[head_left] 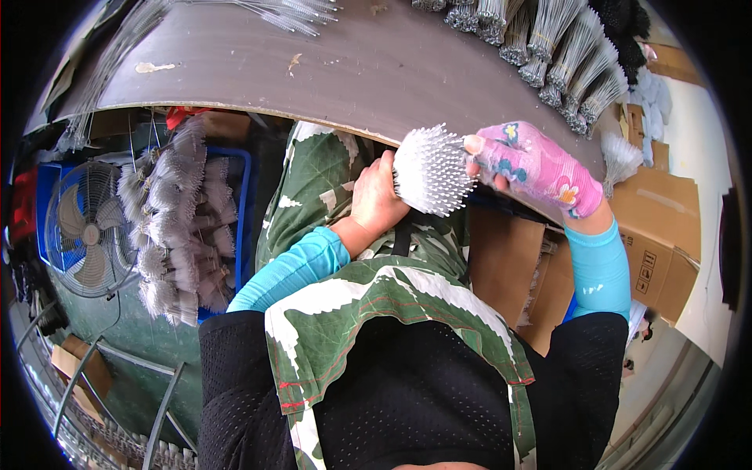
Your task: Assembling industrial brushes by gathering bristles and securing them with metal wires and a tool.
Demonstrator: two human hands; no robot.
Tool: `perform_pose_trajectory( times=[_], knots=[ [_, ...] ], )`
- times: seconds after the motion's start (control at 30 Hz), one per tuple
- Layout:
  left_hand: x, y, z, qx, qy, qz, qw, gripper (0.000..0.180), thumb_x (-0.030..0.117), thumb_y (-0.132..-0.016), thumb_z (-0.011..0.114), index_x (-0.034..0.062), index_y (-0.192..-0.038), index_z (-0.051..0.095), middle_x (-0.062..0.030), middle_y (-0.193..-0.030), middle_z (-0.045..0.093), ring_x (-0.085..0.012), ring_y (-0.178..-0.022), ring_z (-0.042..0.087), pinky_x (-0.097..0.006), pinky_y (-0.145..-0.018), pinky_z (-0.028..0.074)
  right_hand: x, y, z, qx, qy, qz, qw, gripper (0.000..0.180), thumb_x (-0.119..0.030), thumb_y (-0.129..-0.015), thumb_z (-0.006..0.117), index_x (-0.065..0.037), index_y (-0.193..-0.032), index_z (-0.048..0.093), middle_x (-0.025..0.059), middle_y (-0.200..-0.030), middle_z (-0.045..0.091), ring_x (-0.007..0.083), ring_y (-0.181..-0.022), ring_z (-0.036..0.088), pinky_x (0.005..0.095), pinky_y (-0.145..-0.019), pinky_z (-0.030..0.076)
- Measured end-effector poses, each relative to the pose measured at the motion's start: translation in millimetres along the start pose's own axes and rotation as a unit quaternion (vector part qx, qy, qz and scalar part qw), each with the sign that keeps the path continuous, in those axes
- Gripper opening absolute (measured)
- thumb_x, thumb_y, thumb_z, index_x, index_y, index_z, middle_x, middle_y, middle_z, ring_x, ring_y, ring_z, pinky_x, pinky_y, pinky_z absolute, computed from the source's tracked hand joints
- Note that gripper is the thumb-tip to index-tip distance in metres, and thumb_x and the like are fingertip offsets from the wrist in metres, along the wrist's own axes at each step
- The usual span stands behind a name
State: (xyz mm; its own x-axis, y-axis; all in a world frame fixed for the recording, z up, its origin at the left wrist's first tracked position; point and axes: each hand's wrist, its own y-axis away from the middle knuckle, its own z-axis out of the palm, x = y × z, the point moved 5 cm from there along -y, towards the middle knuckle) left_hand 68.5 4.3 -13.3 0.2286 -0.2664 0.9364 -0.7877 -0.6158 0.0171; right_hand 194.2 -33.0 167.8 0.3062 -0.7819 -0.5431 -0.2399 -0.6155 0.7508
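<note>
Over my apron-covered lap, my left hand [377,192] is bare and wrapped around a bundle of thin white-bristled brushes [434,172]. Their tips fan out toward the right into a dense round head. My right hand [523,160], in a pink flowered glove with bare fingertips, is right beside those tips. Its fingers are curled together at the bundle's edge. Whether a brush or anything else is pinched in them is too small to make out. Both forearms wear turquoise sleeves.
A brown worktable [352,74] curves in front of me. Wire brush bundles [568,59] line its far right, and loose wire brushes [278,12] lie at the far left. Left of me are a floor fan [91,227] and hanging white brush bundles [176,211]. A cardboard box [658,235] stands right.
</note>
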Motion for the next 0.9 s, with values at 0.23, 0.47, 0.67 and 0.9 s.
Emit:
perform_pose_trajectory(
  times=[0.23, 0.47, 0.67, 0.9],
  knots=[
    [51, 1, -28, 0.050, 0.143, -0.038, 0.988, 0.053, 0.025, -0.064, 0.079, -0.0010, -0.100, 0.049, -0.0231, -0.089, 0.061, -0.0391, -0.087, 0.061, -0.042, -0.075, 0.050, -31, -4, -11, 0.139, 0.021, -0.282, 0.949, 0.033, -0.030, -0.087, 0.061, 0.001, -0.097, 0.059, 0.0011, -0.085, 0.060, 0.0089, -0.081, 0.053, 0.0267, -0.070, 0.045],
    [42, 16, -21, -0.047, 0.163, -0.081, 0.982, 0.073, 0.026, -0.061, 0.081, -0.0009, -0.111, 0.036, -0.0250, -0.097, 0.058, -0.0406, -0.094, 0.059, -0.044, -0.079, 0.048, -5, -70, -25, 0.292, -0.105, -0.283, 0.908, 0.018, -0.017, -0.089, 0.058, -0.003, -0.100, 0.061, 0.0014, -0.078, 0.059, 0.0081, -0.067, 0.055, 0.0212, -0.060, 0.044],
    [27, 19, -76, -0.208, 0.099, -0.041, 0.972, 0.074, 0.036, -0.070, 0.072, 0.0018, -0.129, 0.042, -0.0220, -0.116, 0.051, -0.0341, -0.107, 0.053, -0.039, -0.090, 0.044, 47, -113, -33, 0.236, -0.202, -0.158, 0.937, 0.020, -0.025, -0.093, 0.054, -0.007, -0.095, 0.061, -0.0017, -0.068, 0.054, 0.0028, -0.052, 0.046, 0.0166, -0.041, 0.031],
    [19, -44, -335, 0.295, -0.318, 0.136, 0.891, 0.021, -0.003, -0.070, 0.058, 0.0082, -0.088, 0.064, -0.0099, -0.082, 0.062, -0.0298, -0.078, 0.060, -0.038, -0.072, 0.050, 49, -122, -39, 0.297, -0.237, -0.138, 0.915, 0.013, -0.016, -0.091, 0.057, -0.004, -0.096, 0.060, 0.0004, -0.072, 0.057, 0.0040, -0.053, 0.050, 0.0163, -0.039, 0.034]
  ],
)
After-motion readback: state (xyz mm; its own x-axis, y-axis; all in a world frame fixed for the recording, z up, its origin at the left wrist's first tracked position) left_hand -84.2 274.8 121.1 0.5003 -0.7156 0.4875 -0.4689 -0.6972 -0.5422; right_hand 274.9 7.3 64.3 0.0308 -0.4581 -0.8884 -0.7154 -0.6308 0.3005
